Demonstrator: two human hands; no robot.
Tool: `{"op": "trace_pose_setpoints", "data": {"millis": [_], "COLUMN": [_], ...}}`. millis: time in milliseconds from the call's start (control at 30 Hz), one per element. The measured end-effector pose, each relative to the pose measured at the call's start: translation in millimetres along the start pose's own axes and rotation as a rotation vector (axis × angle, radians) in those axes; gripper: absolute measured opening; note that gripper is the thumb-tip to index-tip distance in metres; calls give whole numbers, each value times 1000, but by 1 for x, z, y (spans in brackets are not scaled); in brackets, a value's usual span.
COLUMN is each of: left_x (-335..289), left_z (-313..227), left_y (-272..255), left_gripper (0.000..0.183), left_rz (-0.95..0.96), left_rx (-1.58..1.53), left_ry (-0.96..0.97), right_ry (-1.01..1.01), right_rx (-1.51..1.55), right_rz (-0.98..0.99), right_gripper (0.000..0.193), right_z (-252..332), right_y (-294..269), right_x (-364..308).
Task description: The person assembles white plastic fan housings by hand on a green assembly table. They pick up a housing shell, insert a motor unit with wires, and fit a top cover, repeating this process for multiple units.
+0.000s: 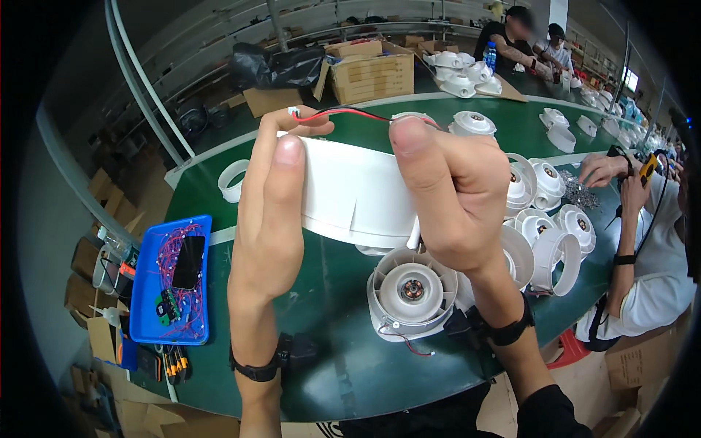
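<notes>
Nearest the camera, the left hand [266,219] and right hand [464,193] together grip a white plastic ring [350,193], one at each end, raised above the green counter [314,372]; both thumbs face the viewer. A red-and-black wire [350,110] runs above the ring from the left fingers to the right thumb. At left, a blue tray [148,277] contains thin wires [169,252], a black phone [188,263] and a green circuit board [166,308]. Between the forearms sits a white fan housing [412,292]. To the right, more housings [548,179] cluster near a co-worker's hand [602,169] beside small metal parts [579,191].
</notes>
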State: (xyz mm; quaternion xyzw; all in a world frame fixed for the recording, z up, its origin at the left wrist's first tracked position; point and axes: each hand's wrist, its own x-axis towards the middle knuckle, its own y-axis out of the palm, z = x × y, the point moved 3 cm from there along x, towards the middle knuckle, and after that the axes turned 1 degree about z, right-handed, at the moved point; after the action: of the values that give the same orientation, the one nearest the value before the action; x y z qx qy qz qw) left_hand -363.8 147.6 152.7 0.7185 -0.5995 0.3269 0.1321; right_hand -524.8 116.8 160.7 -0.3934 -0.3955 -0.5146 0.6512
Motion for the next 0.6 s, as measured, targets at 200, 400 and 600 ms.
{"op": "trace_pose_setpoints", "data": {"millis": [200,400,600], "left_x": [0,-1,3], "left_z": [-1,-1,-2], "left_y": [1,-5,-5], "left_gripper": [57,61,63], "left_rz": [18,59,90], "left_rx": [1,6,-37], "left_ry": [-1,-18,175], "right_ry": [-5,33,29], "right_rx": [-25,-7,-96], "right_rz": [7,18,74], "right_gripper": [28,28,23], "right_z": [3,3,2], "right_y": [-3,-1,-11], "right_x": [1,2,2]}}
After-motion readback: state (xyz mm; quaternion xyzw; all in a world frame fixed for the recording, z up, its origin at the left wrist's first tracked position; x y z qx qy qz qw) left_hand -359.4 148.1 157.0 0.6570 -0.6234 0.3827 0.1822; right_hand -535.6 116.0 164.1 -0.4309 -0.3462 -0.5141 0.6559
